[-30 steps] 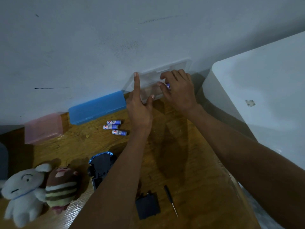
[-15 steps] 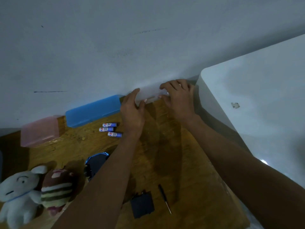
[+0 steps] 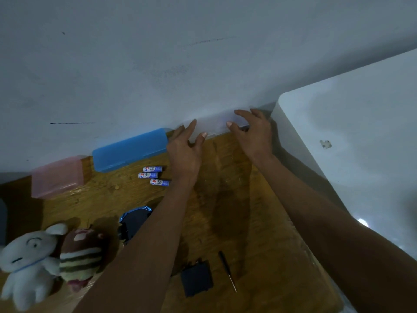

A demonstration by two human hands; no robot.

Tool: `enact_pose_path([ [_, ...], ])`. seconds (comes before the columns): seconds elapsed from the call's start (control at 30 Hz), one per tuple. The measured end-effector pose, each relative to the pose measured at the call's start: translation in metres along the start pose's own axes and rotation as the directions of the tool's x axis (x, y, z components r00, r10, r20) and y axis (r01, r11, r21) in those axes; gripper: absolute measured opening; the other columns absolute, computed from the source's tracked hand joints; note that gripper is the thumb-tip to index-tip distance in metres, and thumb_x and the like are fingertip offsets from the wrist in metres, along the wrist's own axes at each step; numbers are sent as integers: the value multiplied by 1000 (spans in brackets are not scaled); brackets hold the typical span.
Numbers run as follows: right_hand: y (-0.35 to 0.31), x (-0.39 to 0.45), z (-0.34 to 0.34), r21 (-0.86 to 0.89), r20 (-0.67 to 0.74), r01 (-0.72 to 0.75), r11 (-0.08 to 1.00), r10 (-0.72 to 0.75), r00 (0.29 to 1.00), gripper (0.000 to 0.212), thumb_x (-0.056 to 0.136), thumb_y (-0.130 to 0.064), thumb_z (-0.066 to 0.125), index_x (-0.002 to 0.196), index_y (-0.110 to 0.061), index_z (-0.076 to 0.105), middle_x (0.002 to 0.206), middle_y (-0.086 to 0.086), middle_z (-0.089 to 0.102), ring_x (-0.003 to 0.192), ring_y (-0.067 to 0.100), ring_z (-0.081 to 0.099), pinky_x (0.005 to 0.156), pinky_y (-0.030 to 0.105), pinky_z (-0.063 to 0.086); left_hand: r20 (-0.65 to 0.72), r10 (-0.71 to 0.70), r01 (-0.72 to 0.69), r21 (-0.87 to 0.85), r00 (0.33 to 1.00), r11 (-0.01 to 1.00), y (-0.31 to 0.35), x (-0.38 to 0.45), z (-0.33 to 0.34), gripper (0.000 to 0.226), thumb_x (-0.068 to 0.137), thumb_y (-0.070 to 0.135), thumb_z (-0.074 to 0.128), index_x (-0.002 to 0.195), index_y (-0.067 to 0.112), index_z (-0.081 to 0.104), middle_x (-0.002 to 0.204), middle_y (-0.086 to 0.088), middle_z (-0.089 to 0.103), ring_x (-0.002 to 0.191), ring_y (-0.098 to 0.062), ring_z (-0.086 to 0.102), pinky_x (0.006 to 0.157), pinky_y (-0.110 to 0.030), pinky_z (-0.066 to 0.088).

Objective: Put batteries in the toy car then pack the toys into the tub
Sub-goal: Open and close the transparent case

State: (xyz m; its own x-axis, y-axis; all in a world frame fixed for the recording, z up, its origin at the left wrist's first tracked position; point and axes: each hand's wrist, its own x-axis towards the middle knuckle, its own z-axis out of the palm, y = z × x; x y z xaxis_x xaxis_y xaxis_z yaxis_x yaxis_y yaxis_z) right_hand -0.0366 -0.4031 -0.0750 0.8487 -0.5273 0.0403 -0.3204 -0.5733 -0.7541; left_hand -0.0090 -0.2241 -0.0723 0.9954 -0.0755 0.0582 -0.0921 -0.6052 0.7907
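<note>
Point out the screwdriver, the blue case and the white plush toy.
screwdriver (image 3: 226, 268), head view, on its dark handle.
blue case (image 3: 130, 149), head view, middle of its lid.
white plush toy (image 3: 29, 249), head view, on its face.

Single head cam, looks fwd and down on wooden table (image 3: 225, 199). Close range. Wall (image 3: 158, 64) fills upper frame.

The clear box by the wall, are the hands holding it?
No. Both the left hand and right hand hover open at the clear plastic case, fingers spread; whether fingertips touch it cannot be told.
</note>
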Motion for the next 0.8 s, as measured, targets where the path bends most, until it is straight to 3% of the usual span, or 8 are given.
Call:
enact_pose_path([
  [0.33,-3,-2,-3,-143,33,24,989,-19,999,49,93,-55,62,134,-29,61,153,8,44,138,28,44,105,38,43,12,-25,25,44,1000,999,7,-4,1,45,96,29,68,139,16,60,152,-14,50,142,-25,43,112,-20,26],
  [0.53,-31,2,-16,-476,97,63,877,-19,995,46,96,-56,55,132,-29,58,146,12,47,133,33,43,102,45,42,174,-72,66,37,982,997,17,0,-19,51,97,21,67,147,19,53,151,-18,49,139,-32,47,119,-36,34],
  [0.63,-52,3,-24,-474,121,83,877,-29,992,39,96,-48,59,129,-27,61,146,10,45,132,34,44,102,47,43,124,18,-19,13,992,1000,15,-10,-51,56,94,21,71,147,19,52,143,-17,58,131,-33,55,109,-49,47],
  [0.7,-66,-3,-23,-367,112,167,915,-135,985,32,96,-41,62,123,-23,65,135,9,56,123,30,53,100,42,46,51,29,-27,-41,998,999,13,-21,-79,50,95,21,70,143,18,57,142,-8,60,128,-25,57,106,-45,51],
  [0.8,-91,-23,-12,-222,168,296,929,-262,950,21,98,-31,60,115,-21,67,116,6,65,106,22,60,90,33,50,31,-20,21,-60,999,998,1,-40,-118,40,96,26,69,134,17,65,138,-4,61,99,-14,65,79,-15,57],
])
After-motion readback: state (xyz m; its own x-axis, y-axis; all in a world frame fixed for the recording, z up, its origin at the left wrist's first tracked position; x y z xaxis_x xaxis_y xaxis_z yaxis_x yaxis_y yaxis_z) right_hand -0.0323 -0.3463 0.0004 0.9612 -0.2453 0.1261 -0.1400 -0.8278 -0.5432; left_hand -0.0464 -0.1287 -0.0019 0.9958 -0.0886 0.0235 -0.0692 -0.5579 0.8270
